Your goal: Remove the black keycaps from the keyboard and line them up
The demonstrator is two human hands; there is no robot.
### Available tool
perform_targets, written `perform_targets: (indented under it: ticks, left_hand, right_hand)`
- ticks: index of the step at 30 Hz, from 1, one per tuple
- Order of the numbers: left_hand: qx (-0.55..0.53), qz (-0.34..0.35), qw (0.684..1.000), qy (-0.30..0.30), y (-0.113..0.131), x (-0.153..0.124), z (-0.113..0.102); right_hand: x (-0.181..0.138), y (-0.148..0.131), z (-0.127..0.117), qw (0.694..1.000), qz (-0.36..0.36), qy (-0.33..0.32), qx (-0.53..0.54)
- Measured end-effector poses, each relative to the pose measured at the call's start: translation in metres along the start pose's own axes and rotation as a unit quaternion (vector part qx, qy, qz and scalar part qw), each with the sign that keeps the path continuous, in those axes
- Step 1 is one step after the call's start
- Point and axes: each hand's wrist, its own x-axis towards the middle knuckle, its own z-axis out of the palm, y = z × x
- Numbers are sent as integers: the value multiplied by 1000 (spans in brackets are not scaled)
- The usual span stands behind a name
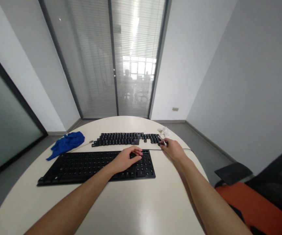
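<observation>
A black keyboard point(84, 168) lies on the table, most of its keycaps off and a few in place at the lower right. My left hand point(127, 159) rests over its right part, fingers loosely bent and thumb apart, holding nothing. Behind the keyboard, loose black keycaps point(117, 139) are laid out in rows, with a smaller group point(153, 137) to the right. At the right end of that group, my right hand point(172, 148) is closed in a pinch. A small thin light-coloured thing shows at its fingertips, too small to name, and dark keycaps lie right beside it.
A blue cloth point(68, 143) lies at the table's left, beside a thin light-handled brush point(82, 145). Crumpled white tissue point(164, 131) sits behind my right hand. A dark cable point(188, 149) crosses toward the right edge of the round table point(131, 202). An orange-seated chair point(258, 202) stands at right.
</observation>
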Motion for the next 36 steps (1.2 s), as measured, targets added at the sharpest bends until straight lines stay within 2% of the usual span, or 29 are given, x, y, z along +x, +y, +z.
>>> perform_targets:
  ticks: [8,12,15,19,21,26,31,34,36]
  left_hand:
    - [39,7,999,-8,6,-3,0]
    - [120,34,992,-3,10,-5,-2]
    - [136,34,990,-10,10,-5,-4]
    - [149,29,988,-26,9,-5,-3]
    - [155,29,987,-31,7,-5,-3]
    - [165,34,984,-52,6,-5,-5]
    - [181,57,977,-100,14,-6,-15]
    - [193,81,970,-120,17,-7,-23]
    - [189,73,971,-128,17,-8,-27]
  right_hand:
    - [-4,-7,-7,999,-9,19,29]
    - [-10,-23,-15,994,-17,56,90]
    - [-18,-39,-18,985,-58,51,154]
    - [-29,-60,-16,958,-156,-5,241]
    - [-33,-69,-14,947,-177,-30,266]
    - [-43,-86,-14,918,-186,-104,334]
    - [-48,-90,-12,876,-153,-189,417]
    - [-47,-89,-9,865,-143,-221,427]
    - [-47,-89,-9,859,-130,-246,430]
